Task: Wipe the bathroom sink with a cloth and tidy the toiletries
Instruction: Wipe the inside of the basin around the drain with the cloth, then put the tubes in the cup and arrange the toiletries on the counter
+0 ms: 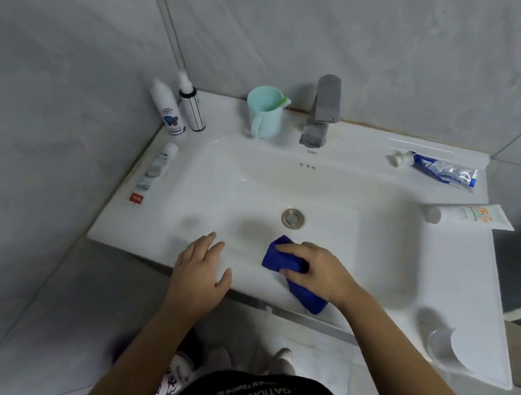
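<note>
At the front rim of a white sink, grey-tiled corner: my right hand clenched on a blue cloth, my left hand flat and released beside it.

Drain just behind the cloth. Back ledge: two bottles, mint cup, steel tap with small lettering beneath, too blurred to read. Left rim: a lying tube with a red tag. Right: blue toothpaste, white tube, orange print unreadable.

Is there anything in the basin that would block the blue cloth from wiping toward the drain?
Nothing visible does. The right hand holds the blue cloth at the basin's near edge, and bare white basin lies between it and the drain.
</note>
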`<state>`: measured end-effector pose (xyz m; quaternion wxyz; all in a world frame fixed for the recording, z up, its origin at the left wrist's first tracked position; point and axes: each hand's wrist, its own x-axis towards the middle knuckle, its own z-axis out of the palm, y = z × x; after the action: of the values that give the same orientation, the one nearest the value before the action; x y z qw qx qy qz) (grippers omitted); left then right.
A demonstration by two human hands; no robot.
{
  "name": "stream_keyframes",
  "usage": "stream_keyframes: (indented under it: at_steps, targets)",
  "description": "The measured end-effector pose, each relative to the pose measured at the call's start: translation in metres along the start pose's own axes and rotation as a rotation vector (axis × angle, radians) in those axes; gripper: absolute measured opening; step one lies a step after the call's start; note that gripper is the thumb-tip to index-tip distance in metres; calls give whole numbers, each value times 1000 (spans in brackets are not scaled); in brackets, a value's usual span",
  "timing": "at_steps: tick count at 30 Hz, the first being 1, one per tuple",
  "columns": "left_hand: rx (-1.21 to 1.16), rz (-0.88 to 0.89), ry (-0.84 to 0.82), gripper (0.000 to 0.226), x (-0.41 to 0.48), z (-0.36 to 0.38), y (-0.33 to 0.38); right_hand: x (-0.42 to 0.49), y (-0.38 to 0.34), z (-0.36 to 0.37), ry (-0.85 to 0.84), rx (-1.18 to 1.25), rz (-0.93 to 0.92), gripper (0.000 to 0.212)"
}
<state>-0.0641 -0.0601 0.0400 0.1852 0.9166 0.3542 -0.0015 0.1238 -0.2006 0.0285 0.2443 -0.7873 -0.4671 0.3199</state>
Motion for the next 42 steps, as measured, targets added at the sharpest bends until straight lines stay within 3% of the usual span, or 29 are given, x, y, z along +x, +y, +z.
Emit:
stream_keyframes:
  at_steps: [5,14,23,31,35,42]
  targets:
    - [-21,-72,22,56,-25,1,-30,22,-20,31,-199,-197,-64,50]
    - [-55,-125,41,61,-48,3,-48,30,-24,51,-125,-365,-111,60]
    - [-84,-107,118,57,-38,-7,-39,22,-32,29,44,-117,-29,50]
    - [-119,-144,187,64,-19,-31,-40,32,-27,-4,384,83,62,26]
    - [-103,-115,254,66,2,-41,-52,41,-35,-7,420,131,66,21]
    - [-106,-48,338,48,76,-53,-89,78,-66,-7,463,167,146,23]
